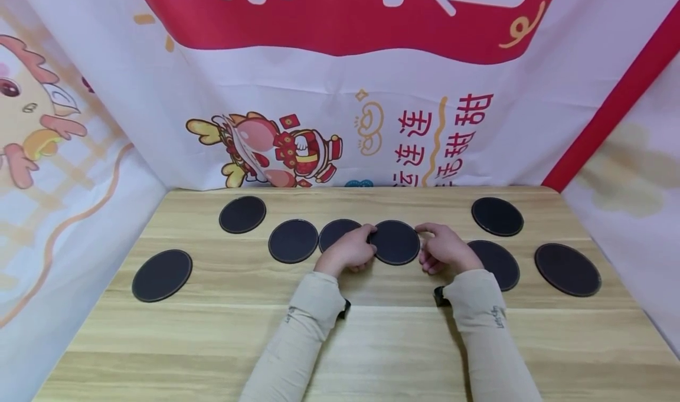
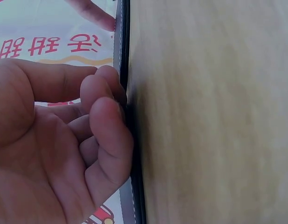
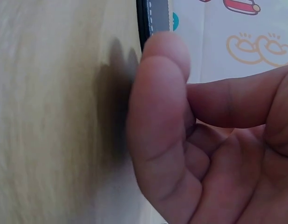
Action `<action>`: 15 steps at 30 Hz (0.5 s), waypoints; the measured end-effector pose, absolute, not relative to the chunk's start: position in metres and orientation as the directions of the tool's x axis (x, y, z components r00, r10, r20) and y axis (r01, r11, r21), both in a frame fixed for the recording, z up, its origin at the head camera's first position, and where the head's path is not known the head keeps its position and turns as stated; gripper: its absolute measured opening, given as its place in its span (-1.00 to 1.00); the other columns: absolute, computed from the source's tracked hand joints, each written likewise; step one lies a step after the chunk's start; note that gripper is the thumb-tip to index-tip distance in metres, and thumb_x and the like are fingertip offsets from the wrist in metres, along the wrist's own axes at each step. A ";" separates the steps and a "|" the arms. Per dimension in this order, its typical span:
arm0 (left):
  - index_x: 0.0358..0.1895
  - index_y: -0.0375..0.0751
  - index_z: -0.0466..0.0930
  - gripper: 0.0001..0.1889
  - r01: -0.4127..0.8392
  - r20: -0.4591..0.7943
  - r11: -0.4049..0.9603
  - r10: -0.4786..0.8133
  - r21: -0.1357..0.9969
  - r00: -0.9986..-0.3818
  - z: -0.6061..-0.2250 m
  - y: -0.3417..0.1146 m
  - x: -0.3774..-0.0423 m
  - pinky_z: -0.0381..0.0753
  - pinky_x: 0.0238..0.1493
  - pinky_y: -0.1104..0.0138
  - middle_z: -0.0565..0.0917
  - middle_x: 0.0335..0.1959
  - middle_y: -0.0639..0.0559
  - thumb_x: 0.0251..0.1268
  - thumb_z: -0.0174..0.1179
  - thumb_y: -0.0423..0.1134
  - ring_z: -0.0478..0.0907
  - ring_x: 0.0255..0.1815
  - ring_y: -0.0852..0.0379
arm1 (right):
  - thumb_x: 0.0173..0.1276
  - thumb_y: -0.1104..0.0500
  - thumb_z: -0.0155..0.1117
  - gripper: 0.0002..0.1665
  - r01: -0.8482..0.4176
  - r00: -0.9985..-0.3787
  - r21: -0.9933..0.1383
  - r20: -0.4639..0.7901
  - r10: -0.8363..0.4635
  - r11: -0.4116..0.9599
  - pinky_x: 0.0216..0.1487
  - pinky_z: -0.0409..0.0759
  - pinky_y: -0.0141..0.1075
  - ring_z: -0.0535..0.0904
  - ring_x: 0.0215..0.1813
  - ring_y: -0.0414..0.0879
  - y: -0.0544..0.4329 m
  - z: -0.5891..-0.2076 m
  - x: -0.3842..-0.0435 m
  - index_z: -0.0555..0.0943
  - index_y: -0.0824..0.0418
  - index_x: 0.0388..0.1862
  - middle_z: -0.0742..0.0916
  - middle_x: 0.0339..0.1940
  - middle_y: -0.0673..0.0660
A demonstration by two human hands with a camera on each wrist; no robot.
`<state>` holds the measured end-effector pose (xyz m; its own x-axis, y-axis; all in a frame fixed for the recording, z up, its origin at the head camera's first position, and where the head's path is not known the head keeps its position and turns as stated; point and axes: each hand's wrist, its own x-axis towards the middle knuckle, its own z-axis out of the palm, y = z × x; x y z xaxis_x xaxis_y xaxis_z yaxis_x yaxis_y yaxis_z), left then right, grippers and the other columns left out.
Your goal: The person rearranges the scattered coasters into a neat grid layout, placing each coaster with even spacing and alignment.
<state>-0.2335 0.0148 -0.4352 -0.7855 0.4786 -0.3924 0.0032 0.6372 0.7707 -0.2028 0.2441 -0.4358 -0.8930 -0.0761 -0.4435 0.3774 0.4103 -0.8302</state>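
A round black coaster [image 1: 394,242] with a stitched rim lies between my two hands near the back of the wooden table. My left hand [image 1: 352,251] pinches its left rim, the index finger and thumb bent against the edge. At the right rim, the index fingertip of my right hand [image 1: 445,248] reaches the edge; the other fingers are loosely curled, with nothing held between them. Another coaster [image 1: 336,232] lies partly under my left hand, and beside it is a further coaster [image 1: 293,241]. One more coaster [image 1: 495,264] is partly covered by my right wrist.
More black coasters lie around: a far-left coaster [image 1: 162,275], a back-left coaster [image 1: 242,214], a back-right coaster [image 1: 497,216] and a right-side coaster [image 1: 568,270]. A printed cloth [image 1: 319,77] hangs behind the table [image 1: 388,349], with cloth on both sides too.
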 end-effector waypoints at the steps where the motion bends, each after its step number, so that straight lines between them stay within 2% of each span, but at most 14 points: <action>1: 0.58 -0.06 0.15 -0.44 0.000 -0.392 0.629 0.484 0.777 -0.782 -0.434 0.013 -0.233 0.45 -0.64 0.27 0.62 -0.53 -0.16 0.60 -0.03 -0.27 0.42 -0.69 0.06 | 0.45 0.45 -0.22 -0.30 0.372 -0.896 -0.834 -0.438 -0.080 0.408 -0.56 0.65 -0.18 0.57 -0.62 -0.05 0.244 -0.435 -0.202 0.16 0.28 0.58 0.63 -0.56 0.24; 4: 0.59 -0.09 0.13 -0.42 0.015 -0.367 0.601 0.507 0.799 -0.780 -0.427 0.007 -0.233 0.52 -0.60 0.25 0.66 -0.46 -0.21 0.60 0.00 -0.26 0.48 -0.66 0.05 | 0.44 0.46 -0.25 -0.27 0.349 -0.906 -0.849 -0.414 -0.089 0.397 -0.56 0.64 -0.18 0.57 -0.62 -0.05 0.245 -0.432 -0.200 0.14 0.26 0.60 0.63 -0.56 0.26; 8: 0.58 -0.14 0.16 -0.42 0.043 -0.298 0.568 0.494 0.822 -0.816 -0.404 -0.010 -0.234 0.60 -0.53 0.26 0.66 -0.45 -0.20 0.58 0.03 -0.25 0.52 -0.62 0.07 | 0.42 0.47 -0.28 -0.26 0.320 -0.917 -0.858 -0.387 -0.097 0.400 -0.56 0.63 -0.19 0.56 -0.62 -0.05 0.244 -0.425 -0.198 0.17 0.26 0.59 0.63 -0.56 0.27; 12: 0.53 -0.17 0.24 -0.47 0.017 -0.253 0.547 0.415 0.837 -0.874 -0.379 -0.043 -0.234 0.57 -0.53 0.32 0.61 -0.49 -0.14 0.57 0.03 -0.25 0.49 -0.61 0.11 | 0.42 0.45 -0.26 -0.27 0.284 -0.926 -0.860 -0.360 -0.110 0.423 -0.54 0.63 -0.19 0.55 -0.61 -0.05 0.239 -0.419 -0.197 0.19 0.26 0.58 0.62 -0.57 0.25; 15: 0.51 -0.22 0.28 -0.49 -0.002 -0.229 0.557 0.338 0.831 -0.913 -0.370 -0.078 -0.234 0.58 -0.52 0.33 0.63 -0.44 -0.19 0.57 0.02 -0.26 0.49 -0.58 0.12 | 0.48 0.42 -0.22 -0.32 0.255 -0.933 -0.861 -0.339 -0.123 0.441 -0.52 0.63 -0.19 0.56 -0.60 -0.05 0.234 -0.415 -0.197 0.20 0.25 0.58 0.62 -0.57 0.23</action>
